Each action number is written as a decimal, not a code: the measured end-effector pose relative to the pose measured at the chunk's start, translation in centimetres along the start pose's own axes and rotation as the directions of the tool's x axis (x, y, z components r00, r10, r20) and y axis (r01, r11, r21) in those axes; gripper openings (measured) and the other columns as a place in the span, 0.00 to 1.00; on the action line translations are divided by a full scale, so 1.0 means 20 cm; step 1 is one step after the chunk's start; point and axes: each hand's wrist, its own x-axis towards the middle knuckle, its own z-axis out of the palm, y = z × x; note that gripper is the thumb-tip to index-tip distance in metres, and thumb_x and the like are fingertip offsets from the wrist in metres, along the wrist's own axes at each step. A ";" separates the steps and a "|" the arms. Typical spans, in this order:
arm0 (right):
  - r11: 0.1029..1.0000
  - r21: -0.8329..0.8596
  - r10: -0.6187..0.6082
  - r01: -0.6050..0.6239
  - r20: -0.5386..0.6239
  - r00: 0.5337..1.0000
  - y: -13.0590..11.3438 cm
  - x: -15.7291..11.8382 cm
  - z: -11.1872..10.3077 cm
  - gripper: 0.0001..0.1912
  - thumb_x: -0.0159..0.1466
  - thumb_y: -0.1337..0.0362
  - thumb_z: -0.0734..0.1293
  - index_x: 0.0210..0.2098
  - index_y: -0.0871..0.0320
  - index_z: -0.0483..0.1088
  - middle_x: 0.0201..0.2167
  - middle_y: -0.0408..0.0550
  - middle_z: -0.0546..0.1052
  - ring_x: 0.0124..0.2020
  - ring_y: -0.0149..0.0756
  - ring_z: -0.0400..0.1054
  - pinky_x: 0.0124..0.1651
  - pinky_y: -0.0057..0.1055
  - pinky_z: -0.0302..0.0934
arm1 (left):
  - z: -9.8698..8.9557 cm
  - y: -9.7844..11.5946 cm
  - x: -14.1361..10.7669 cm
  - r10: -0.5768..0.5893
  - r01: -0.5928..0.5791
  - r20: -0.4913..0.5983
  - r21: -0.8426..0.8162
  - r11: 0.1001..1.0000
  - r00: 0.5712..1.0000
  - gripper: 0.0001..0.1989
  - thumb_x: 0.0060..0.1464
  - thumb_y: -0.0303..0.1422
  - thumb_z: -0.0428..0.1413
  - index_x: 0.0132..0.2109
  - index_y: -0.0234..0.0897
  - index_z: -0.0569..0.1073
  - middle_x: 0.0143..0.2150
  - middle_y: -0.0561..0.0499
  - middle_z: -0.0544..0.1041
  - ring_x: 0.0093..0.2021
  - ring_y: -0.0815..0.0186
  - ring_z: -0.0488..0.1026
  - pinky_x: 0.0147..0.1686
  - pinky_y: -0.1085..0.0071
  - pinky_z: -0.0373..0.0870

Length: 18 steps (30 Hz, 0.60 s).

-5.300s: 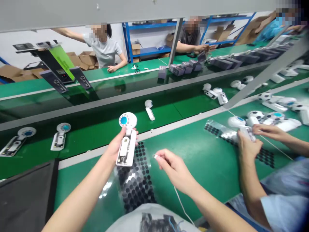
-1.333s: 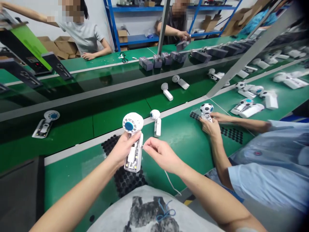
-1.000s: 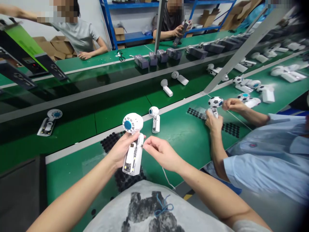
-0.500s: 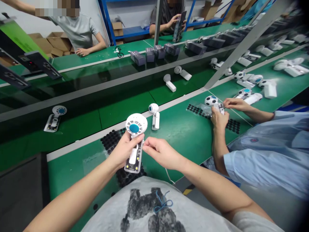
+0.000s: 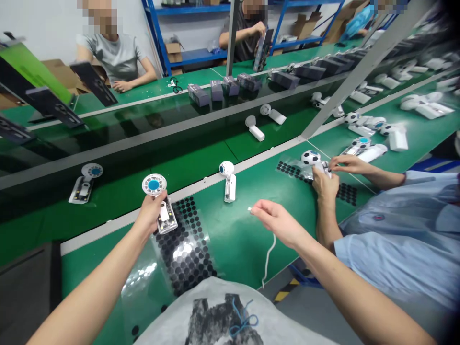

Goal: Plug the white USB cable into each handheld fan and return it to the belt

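My left hand (image 5: 150, 213) is closed around the neck of a white handheld fan (image 5: 154, 184) with a blue round centre and a clear-cased handle showing a circuit board. It holds the fan over the rail side of the green bench. My right hand (image 5: 276, 219) pinches the small white plug end of a cable (image 5: 268, 258), whose cord hangs down past the bench edge. A second white fan (image 5: 230, 187) lies on the bench between my hands, farther back. Below my left hand lies a clear sheet of black round stickers (image 5: 187, 249).
A conveyor (image 5: 187, 158) runs behind the bench, carrying several fans and, across a rail, dark boxes (image 5: 199, 95). At my right, a co-worker's hands (image 5: 325, 182) hold a football-patterned fan. A slanted metal post (image 5: 345, 86) rises beside the belt. Other people sit across the line.
My left hand has carried the fan left and away from me, toward the conveyor. My right hand has moved right, apart from the fan, with the cable plug now showing in its fingers.
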 end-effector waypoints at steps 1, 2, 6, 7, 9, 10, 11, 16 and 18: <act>0.999 0.027 0.019 -0.018 -0.030 0.999 0.03 0.00 -0.03 0.13 0.61 0.54 0.59 0.26 0.57 0.59 0.17 0.33 0.52 0.18 0.25 0.43 0.21 0.24 0.40 | 0.00 -0.01 0.06 -0.009 0.009 -0.001 0.002 1.000 1.000 0.13 0.45 0.33 0.59 0.39 0.37 0.66 0.21 0.58 0.69 0.19 0.72 0.62 0.22 0.75 0.59; 0.999 0.043 0.032 -0.031 -0.037 0.999 0.06 0.00 -0.05 0.14 0.61 0.54 0.59 0.26 0.57 0.59 0.17 0.33 0.52 0.18 0.25 0.43 0.20 0.24 0.40 | 0.03 -0.02 0.10 -0.023 0.023 0.025 0.005 1.000 0.999 0.12 0.45 0.32 0.59 0.38 0.36 0.67 0.21 0.57 0.69 0.19 0.72 0.63 0.22 0.74 0.59; 1.000 0.001 0.023 -0.023 -0.016 1.000 0.14 0.03 0.02 0.15 0.61 0.53 0.58 0.26 0.57 0.59 0.17 0.34 0.52 0.19 0.26 0.46 0.22 0.24 0.44 | 0.32 -0.13 0.20 -0.051 0.047 0.175 0.029 0.998 0.983 0.08 0.46 0.33 0.58 0.32 0.34 0.67 0.21 0.54 0.69 0.21 0.70 0.65 0.24 0.72 0.63; 0.999 -0.042 -0.003 0.002 -0.037 0.999 0.14 0.05 0.05 0.14 0.62 0.54 0.58 0.26 0.57 0.59 0.17 0.35 0.53 0.20 0.26 0.48 0.23 0.25 0.46 | 0.41 -0.17 0.22 -0.048 0.040 0.201 0.046 0.998 0.978 0.09 0.47 0.34 0.57 0.31 0.34 0.67 0.22 0.53 0.69 0.22 0.69 0.66 0.25 0.71 0.64; 0.984 -0.160 -0.095 0.076 -0.113 0.989 0.14 0.10 0.10 0.14 0.63 0.55 0.57 0.27 0.57 0.62 0.19 0.37 0.58 0.22 0.29 0.54 0.27 0.26 0.51 | 0.58 -0.24 0.25 -0.032 0.007 0.245 0.102 0.995 0.969 0.09 0.49 0.35 0.55 0.32 0.34 0.67 0.25 0.50 0.71 0.25 0.67 0.68 0.28 0.69 0.66; 0.968 -0.224 -0.152 0.116 -0.153 0.977 0.14 0.14 0.12 0.13 0.63 0.56 0.56 0.28 0.57 0.63 0.21 0.39 0.62 0.24 0.31 0.57 0.30 0.28 0.54 | 0.65 -0.27 0.26 -0.018 -0.020 0.267 0.138 0.990 0.963 0.09 0.50 0.36 0.54 0.33 0.34 0.67 0.27 0.49 0.72 0.27 0.66 0.69 0.31 0.68 0.66; 0.949 -0.278 -0.204 0.149 -0.181 0.962 0.13 0.18 0.13 0.12 0.64 0.57 0.55 0.30 0.57 0.64 0.24 0.42 0.65 0.28 0.33 0.61 0.34 0.30 0.57 | 0.70 -0.30 0.27 0.000 -0.053 0.287 0.178 0.983 0.958 0.09 0.51 0.36 0.53 0.34 0.34 0.68 0.30 0.47 0.73 0.31 0.64 0.70 0.34 0.67 0.66; 0.909 -0.371 -0.271 0.189 -0.183 0.945 0.15 0.37 0.17 0.12 0.64 0.60 0.53 0.36 0.56 0.66 0.41 0.53 0.71 0.46 0.42 0.66 0.50 0.35 0.57 | 0.80 -0.34 0.24 0.115 -0.230 0.303 0.380 0.896 0.946 0.13 0.43 0.37 0.58 0.35 0.33 0.73 0.45 0.33 0.69 0.53 0.46 0.61 0.52 0.56 0.54; 0.906 -0.388 -0.254 0.167 -0.186 0.949 0.21 0.43 0.18 0.13 0.63 0.59 0.52 0.38 0.56 0.65 0.43 0.58 0.71 0.47 0.47 0.66 0.51 0.40 0.57 | 0.76 -0.33 0.23 0.148 -0.269 0.290 0.439 0.858 0.946 0.20 0.36 0.38 0.63 0.37 0.32 0.73 0.50 0.30 0.65 0.57 0.40 0.55 0.55 0.53 0.48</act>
